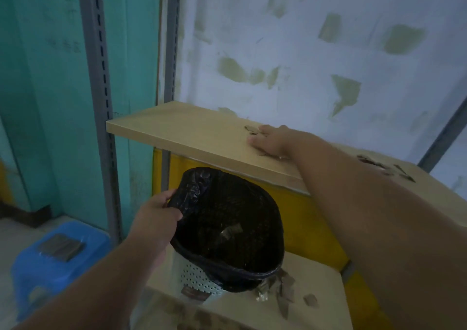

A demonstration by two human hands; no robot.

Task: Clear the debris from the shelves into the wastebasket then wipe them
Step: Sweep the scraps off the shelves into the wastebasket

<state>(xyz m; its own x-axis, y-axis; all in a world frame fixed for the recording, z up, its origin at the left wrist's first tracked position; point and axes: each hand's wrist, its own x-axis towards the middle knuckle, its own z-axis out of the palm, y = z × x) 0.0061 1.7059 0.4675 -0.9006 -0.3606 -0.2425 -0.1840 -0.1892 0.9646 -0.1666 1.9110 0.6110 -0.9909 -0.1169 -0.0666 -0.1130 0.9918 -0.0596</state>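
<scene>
My left hand (155, 216) grips the rim of a white perforated wastebasket (199, 280) lined with a black bag (227, 218), held tilted just below the upper wooden shelf (182, 130). A few scraps lie inside the bag. My right hand (271, 141) lies flat on that shelf, fingers straight, touching small brown debris pieces (252, 129). More debris (384, 166) lies on the shelf to the right, behind my forearm. Scraps (285, 291) also lie on the lower shelf (321, 274) under the basket.
A blue plastic stool (58, 256) with a dark folded cloth (62, 247) on it stands on the floor at lower left. Grey slotted uprights (101, 77) frame the shelves. A yellow panel (310, 223) backs the lower shelf. A white patchy wall is behind.
</scene>
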